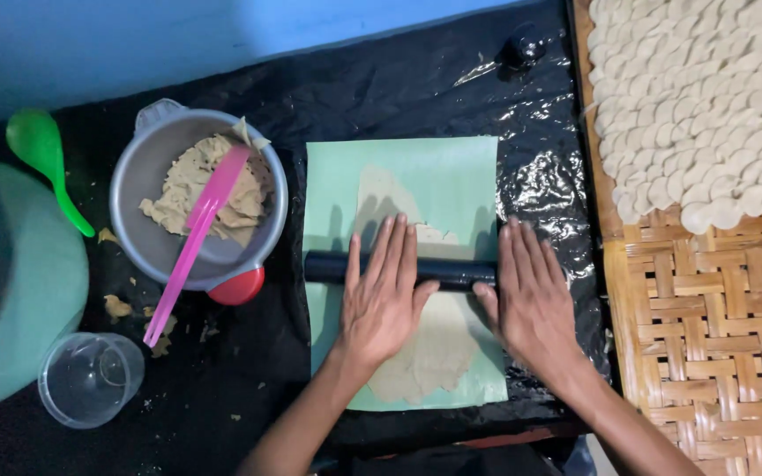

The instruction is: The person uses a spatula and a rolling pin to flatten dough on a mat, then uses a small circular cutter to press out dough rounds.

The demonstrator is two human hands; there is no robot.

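A black cylindrical roller (451, 271) lies across a pale green sheet (469, 176) on which a thin beige sheet of dough (438, 353) is spread flat. My left hand (383, 300) presses flat on the roller's middle, fingers apart and stretched forward. My right hand (531, 295) lies flat on the roller's right end, fingers also straight. Neither hand grips the roller; both palms rest on top of it.
A grey bowl (143, 238) with a lump of dough and a pink spatula (191, 242) sits at left. A green spoon (46, 154), a clear plastic cup (90, 379) and a teal container (28, 282) stand further left. A woven tray (716, 335) at right holds several pale dough pieces (698, 97).
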